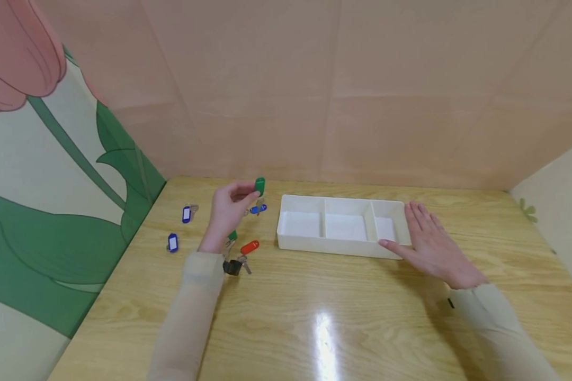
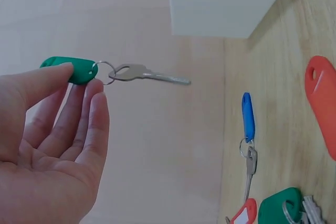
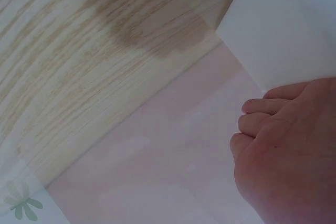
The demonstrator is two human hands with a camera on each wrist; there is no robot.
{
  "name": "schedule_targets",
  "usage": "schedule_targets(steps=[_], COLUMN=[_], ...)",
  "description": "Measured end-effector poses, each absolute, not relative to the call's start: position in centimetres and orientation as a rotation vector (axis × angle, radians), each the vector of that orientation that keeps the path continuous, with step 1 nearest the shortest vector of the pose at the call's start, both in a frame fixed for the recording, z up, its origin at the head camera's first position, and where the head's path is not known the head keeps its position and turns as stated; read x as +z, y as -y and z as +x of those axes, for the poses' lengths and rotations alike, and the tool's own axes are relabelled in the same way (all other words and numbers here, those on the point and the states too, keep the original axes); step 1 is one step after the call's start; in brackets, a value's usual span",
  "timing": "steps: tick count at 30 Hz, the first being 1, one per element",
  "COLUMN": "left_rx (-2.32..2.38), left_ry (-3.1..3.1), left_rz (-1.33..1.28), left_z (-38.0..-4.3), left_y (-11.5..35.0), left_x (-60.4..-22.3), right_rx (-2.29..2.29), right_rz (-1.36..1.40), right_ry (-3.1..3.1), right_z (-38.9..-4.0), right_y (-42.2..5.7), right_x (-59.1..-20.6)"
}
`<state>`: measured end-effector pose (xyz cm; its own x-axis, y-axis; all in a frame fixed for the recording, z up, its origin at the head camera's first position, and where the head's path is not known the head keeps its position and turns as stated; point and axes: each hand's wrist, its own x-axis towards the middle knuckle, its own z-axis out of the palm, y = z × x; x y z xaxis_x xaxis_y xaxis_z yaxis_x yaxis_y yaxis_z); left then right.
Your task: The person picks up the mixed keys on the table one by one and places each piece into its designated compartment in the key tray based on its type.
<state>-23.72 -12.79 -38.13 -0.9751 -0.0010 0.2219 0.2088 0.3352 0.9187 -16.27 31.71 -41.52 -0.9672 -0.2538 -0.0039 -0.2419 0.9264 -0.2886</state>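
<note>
In the head view, my left hand [image 1: 225, 214] is raised above the left part of the table. It pinches a green key tag [image 2: 84, 70] between thumb and fingers. A metal key [image 2: 149, 74] hangs from the tag on a split ring, clear of the tabletop. On the right, my right hand [image 1: 431, 248] rests against the end of a white three-compartment tray [image 1: 333, 246], fingers straight along the end wall and thumb at the front rim. Just below the left hand lie a blue key tag [image 1: 258, 209], a red key tag [image 1: 250, 247] and another green key tag [image 1: 232, 236].
Two blue key tags [image 1: 172, 243] with white labels lie near the table's left edge. A black object [image 1: 232, 267] sits beside keys near my left sleeve. A small dark strip [image 1: 450, 303] lies by the right sleeve. A pinkish wall [image 1: 333, 132] stands behind the wooden table [image 1: 286, 307].
</note>
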Motion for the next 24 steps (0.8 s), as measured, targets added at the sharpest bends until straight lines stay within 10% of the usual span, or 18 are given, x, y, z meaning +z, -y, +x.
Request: schedule_targets(steps=[24], left_rx=[-1.8], left_ry=[2.279], left_rz=[-0.244], left_z=[-21.8], left_y=[12.3], left_x=[-38.7], right_rx=[-0.428], right_rz=[-0.382], right_ry=[-3.043], right_z=[-16.1], right_y=[-31.6], right_x=[-41.5])
